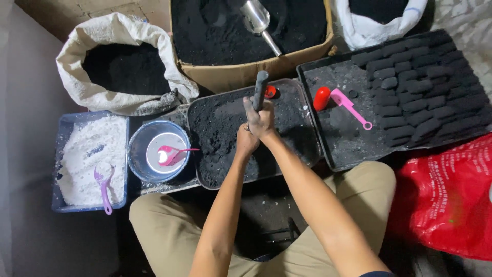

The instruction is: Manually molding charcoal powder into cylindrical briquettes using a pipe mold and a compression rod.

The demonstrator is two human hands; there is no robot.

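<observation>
**A:** Looking at this setup from big to small: the cardboard box (241, 74) of black powder sits at the far edge with a metal scoop (259, 23) stuck in it, probably so refills are one reach away. An open white sack (110, 66) of more black stuff is at the far left corner

**B:** And the black tray (341, 149) on the right?

**A:** Rows of dark pressed briquettes (420, 87) fill its far right part, so it looks like the spot for finished pieces. A red and pink scoop (338, 100) lies on the bare near-left part

**B:** What are the hands doing?

**A:** Both are over the middle tray (205, 174) of black mix. The right hand (262, 119) is closed around a dark upright tube tool (260, 88), planted in the powder near the tray's far edge. The left hand (246, 141) is curled just below it, touching the right wrist, I'd guess to steady the push

**B:** Left side?

**A:** Blue tub (61, 164) of white powder with a purple scoop (104, 184), then a round blue bowl (136, 154) holding a pink spoon (169, 154), all within arm's reach
</observation>
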